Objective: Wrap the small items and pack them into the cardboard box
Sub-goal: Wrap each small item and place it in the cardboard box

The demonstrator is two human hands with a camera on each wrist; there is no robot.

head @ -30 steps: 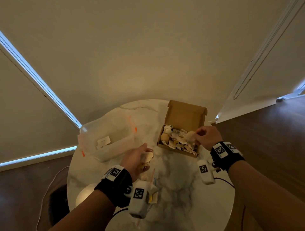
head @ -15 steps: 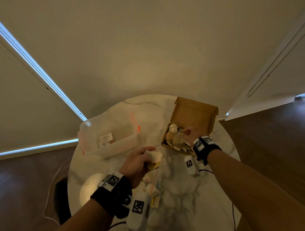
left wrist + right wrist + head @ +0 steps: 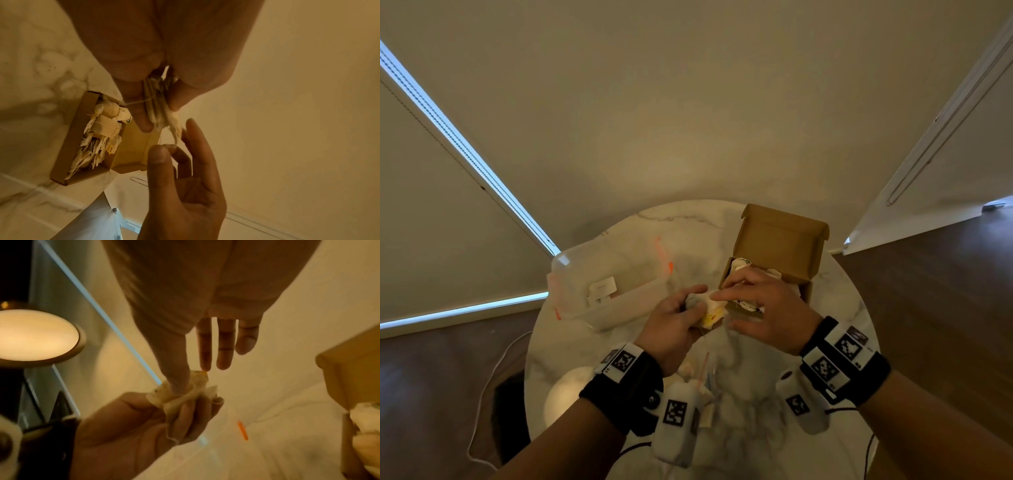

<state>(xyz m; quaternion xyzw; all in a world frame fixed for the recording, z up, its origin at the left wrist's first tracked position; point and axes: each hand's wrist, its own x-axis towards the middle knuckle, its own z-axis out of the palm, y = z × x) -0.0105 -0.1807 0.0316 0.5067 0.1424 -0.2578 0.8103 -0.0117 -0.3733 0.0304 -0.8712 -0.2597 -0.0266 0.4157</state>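
Note:
In the head view my left hand (image 3: 695, 303) grips a small pale bundle of tea bags (image 3: 713, 310) just above the table, left of the cardboard box (image 3: 780, 236). My right hand (image 3: 726, 308) meets it from the right. In the left wrist view the right thumb and forefinger pinch a loose paper end of the bundle (image 3: 156, 104); the other fingers stay straight. A thin string runs round the bundle. The box (image 3: 68, 154) stands open, lid up, with several wrapped pale items inside. In the right wrist view the left fingers curl round the bundle (image 3: 180, 397).
A clear plastic bin (image 3: 613, 284) with orange latches stands at the left of the round marble table (image 3: 756, 428). Loose pale items and a red-striped stick (image 3: 703, 365) lie near my left wrist. A lit lamp (image 3: 37, 335) is to the left, a wall close behind.
My right hand has left the box and come back left to the bundle. The left hand has lifted the bundle forward towards the box.

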